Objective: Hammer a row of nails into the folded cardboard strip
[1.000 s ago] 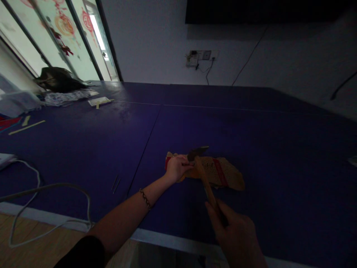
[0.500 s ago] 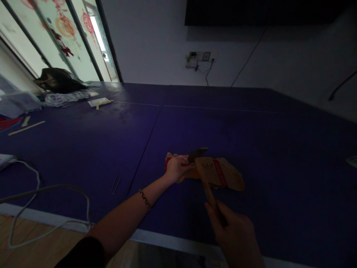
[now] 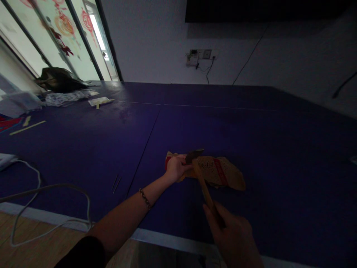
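A flat brown piece (image 3: pixel 232 175) with a red band and many small dark holes lies on the purple table (image 3: pixel 106 149). Over its left part is my left hand (image 3: pixel 176 167), its fingers pinched together at the hammer head; whatever they hold is too small to make out. My right hand (image 3: pixel 230 227) is wrapped round the wooden handle of a hammer (image 3: pixel 203 182). The dark hammer head (image 3: pixel 194 155) is right by my left fingertips, above the brown piece.
Two thin metal rods (image 3: pixel 116 184) lie left of my left forearm. A white cable (image 3: pixel 39 182) loops over the table's near left edge. Farther back are a small white tray (image 3: pixel 99 101), yellow strips (image 3: pixel 28 127) and a dark bag (image 3: pixel 60 79).
The hammer head has shifted slightly left, closer over my left fingertips, and my right hand has moved a little left with it. My left hand has stayed in place.
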### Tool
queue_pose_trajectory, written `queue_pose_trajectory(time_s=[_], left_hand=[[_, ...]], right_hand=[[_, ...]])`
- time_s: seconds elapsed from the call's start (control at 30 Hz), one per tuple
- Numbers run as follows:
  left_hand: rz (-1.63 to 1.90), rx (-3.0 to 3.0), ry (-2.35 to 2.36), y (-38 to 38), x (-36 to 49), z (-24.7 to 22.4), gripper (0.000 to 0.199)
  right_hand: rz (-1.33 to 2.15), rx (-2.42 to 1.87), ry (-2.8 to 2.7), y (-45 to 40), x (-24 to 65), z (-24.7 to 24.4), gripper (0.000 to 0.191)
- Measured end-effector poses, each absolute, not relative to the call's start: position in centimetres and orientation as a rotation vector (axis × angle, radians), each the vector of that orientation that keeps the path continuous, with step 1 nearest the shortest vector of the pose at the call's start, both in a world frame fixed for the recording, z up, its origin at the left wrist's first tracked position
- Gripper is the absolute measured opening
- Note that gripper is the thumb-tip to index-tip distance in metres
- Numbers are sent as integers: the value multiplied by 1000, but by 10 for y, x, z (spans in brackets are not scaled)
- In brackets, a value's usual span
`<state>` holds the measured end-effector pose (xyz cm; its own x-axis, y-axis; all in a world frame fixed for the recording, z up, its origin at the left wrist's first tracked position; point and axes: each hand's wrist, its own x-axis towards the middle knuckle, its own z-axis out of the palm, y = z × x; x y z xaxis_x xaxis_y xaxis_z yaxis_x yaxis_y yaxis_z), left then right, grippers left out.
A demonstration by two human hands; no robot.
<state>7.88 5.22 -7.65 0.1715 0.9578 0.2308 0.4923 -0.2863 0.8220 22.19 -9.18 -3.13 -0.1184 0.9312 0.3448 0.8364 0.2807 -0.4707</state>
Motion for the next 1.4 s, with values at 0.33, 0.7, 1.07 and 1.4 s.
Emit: queue_pose_trajectory(time_s=[0.33,0.7,1.07,1.4], left_hand=[[983,1926,1415,51,79,-74,15],[954,1965,1450,51,78,-77,11],[696,2104,1553,48,77,-59,48],[599,2384,1550,33,61,-23,81]], right_hand=[[573,-1695,-1504,-101,228,-19,37],[1243,-1423,-699,-77,268,-50,45],[1389,-1287,-553,-73,278,-68,42],[1356,-1278,-612,-74,278,-71,37]])
